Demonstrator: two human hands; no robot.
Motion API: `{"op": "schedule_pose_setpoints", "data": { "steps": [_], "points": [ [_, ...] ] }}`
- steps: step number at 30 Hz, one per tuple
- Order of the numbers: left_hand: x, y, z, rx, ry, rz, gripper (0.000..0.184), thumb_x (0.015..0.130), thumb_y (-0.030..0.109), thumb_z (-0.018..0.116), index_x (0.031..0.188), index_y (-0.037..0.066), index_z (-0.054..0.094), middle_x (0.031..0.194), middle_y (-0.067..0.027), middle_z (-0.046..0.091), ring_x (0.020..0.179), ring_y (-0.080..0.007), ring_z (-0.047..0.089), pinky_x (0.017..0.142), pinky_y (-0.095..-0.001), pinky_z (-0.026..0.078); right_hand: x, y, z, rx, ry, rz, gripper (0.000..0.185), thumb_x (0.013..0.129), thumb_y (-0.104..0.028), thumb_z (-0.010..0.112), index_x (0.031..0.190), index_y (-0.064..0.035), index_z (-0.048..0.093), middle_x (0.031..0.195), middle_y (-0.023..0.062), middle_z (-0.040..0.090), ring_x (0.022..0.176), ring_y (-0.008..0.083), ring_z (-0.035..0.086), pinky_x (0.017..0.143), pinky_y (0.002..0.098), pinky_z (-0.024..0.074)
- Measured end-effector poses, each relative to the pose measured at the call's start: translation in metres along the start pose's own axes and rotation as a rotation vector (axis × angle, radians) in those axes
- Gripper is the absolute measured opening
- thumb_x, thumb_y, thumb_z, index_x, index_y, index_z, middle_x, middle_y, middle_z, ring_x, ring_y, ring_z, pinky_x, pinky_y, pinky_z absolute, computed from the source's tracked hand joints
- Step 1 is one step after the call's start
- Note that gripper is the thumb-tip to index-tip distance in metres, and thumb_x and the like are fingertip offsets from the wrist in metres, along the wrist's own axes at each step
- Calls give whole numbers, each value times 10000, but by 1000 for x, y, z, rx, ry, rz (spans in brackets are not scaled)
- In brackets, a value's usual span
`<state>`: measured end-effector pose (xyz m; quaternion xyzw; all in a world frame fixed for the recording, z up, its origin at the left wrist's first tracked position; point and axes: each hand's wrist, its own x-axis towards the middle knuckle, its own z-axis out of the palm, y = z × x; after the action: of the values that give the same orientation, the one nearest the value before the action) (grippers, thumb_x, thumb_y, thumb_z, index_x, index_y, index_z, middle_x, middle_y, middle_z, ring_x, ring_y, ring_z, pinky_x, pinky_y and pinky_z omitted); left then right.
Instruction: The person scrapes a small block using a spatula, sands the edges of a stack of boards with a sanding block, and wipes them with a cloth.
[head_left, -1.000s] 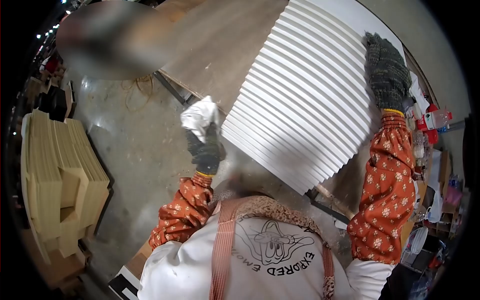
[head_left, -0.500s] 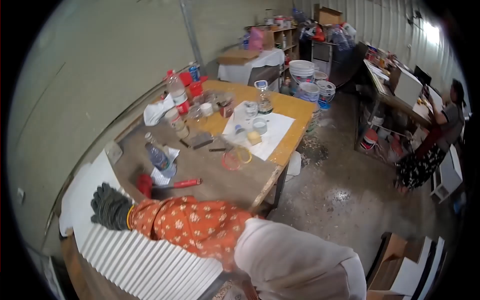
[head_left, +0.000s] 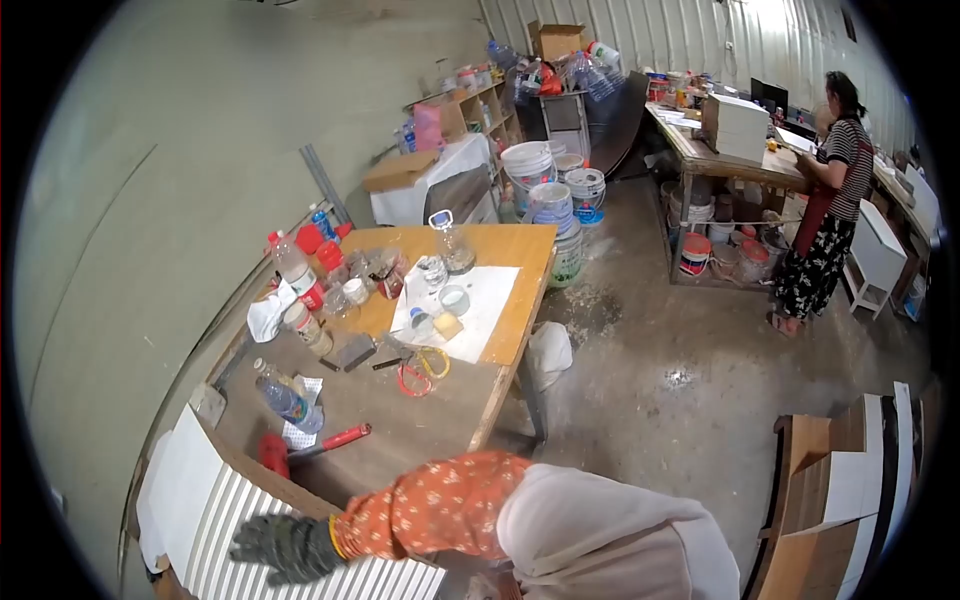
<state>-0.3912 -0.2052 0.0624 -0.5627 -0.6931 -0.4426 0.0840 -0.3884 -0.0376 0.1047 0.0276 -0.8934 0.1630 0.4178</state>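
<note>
My right hand (head_left: 287,549), in a dark grey-green glove, reaches left across a white ribbed panel (head_left: 222,515). Its fingers are stretched out and a little apart, with nothing visible in them. Whether the palm presses on the ribs or hovers just above is hard to tell. An orange flowered sleeve covers the arm, with pale cloth at the shoulder. Behind the panel on the table lies a red-handled tool (head_left: 318,447) with a red head. A plastic bottle (head_left: 287,400) stands just past it. My left hand is out of view.
On the wooden table (head_left: 500,240) are several bottles and jars, a yellow sponge (head_left: 447,324) on white paper, and red and yellow rings. Buckets (head_left: 550,200) stand on the floor behind. A person (head_left: 835,190) stands at another workbench on the right. Boards (head_left: 825,490) lean at lower right.
The view has swung right and the table sits lower left in it. My gloved right hand has come down and rightward over the ribs, away from the smooth white sheet.
</note>
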Motion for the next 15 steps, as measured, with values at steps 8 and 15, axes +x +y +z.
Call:
{"op": "schedule_pose_setpoints", "data": {
  "steps": [8, 15],
  "points": [
    [-14, -11, -20, -162, -64, -2, 488, 897, 368, 494, 1189, -23, 521, 1073, -195, 592, 969, -368, 569, 851, -515, 433, -68, -96, 28, 1065, 327, 263, 732, 826, -281, 650, 1425, -45, 301, 1300, 167, 483, 1177, 273, 500, 982, 390, 429],
    [-28, -42, -52, -381, -94, -41, 509, 910, 388, 459, 1195, -28, 523, 1074, -212, 592, 980, -398, 568, 866, -548, 425, -85, -134, 30, 727, 792, 585, 621, 853, -182, 664, 1388, -52, 376, 1068, 53, 613, 977, 166, 591, 897, 312, 473]
  ]
}}
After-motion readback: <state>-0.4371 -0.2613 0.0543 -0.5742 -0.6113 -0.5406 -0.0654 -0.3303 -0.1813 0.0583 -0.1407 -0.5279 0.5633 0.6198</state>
